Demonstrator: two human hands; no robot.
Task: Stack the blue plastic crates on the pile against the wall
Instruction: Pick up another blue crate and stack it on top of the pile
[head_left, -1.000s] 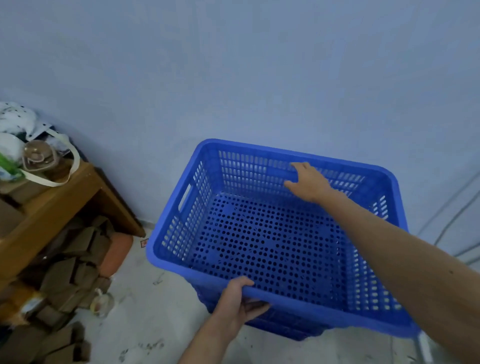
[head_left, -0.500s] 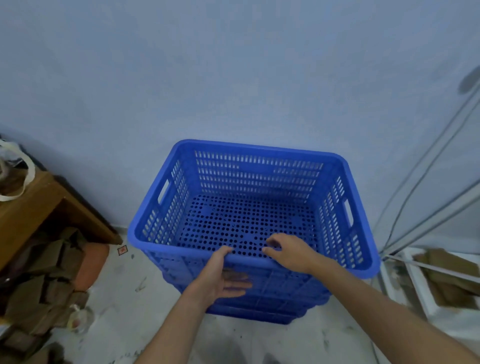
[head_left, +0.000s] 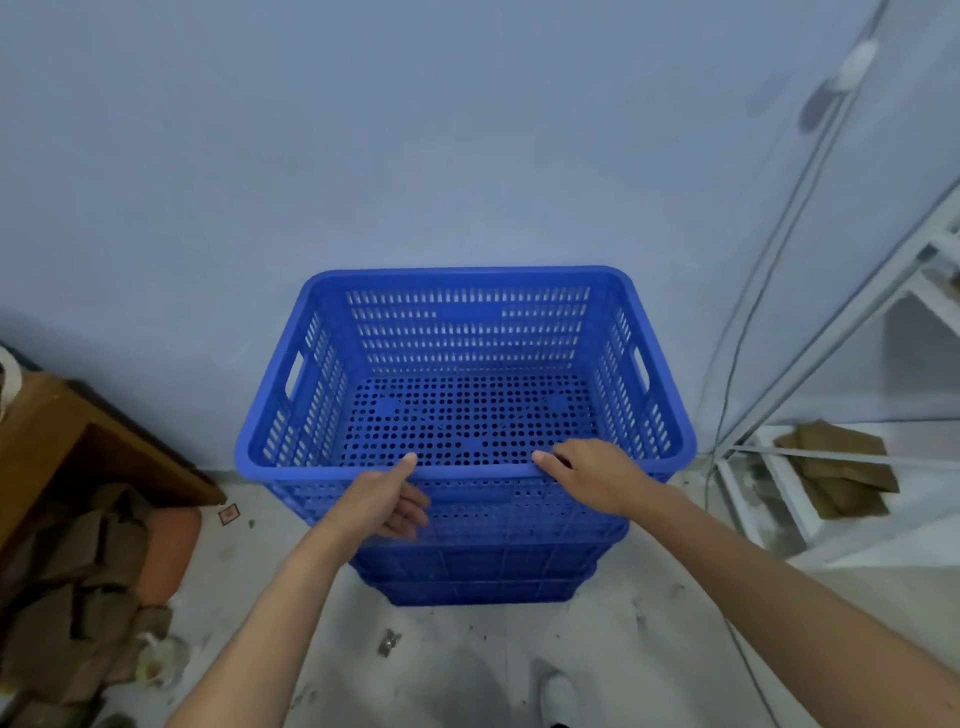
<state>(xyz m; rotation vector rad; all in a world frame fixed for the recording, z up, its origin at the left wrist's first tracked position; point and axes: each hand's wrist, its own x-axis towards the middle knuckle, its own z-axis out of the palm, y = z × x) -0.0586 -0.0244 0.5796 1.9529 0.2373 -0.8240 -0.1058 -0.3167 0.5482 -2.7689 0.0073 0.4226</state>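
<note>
A blue perforated plastic crate (head_left: 467, 332) sits level on top of a pile of nested blue crates (head_left: 478, 577) that stands on the floor against the pale blue wall (head_left: 415, 156). The top crate is empty. My left hand (head_left: 384, 501) is at its near rim, thumb on top of the edge and fingers loosely curled below it. To its right, my right hand (head_left: 592, 473) grips the same near rim with fingers hooked over the edge.
A wooden table (head_left: 41, 431) stands at the left with brown scraps (head_left: 78, 587) and an orange object (head_left: 169, 551) beneath it. A white metal rack (head_left: 831, 322) with cardboard (head_left: 836, 467) and hanging cables (head_left: 727, 364) fills the right. My shoe (head_left: 558, 696) is on the dusty floor.
The crate went from tilted to level on the pile. My right hand moved from the far wall of the crate to the near rim, beside my left hand.
</note>
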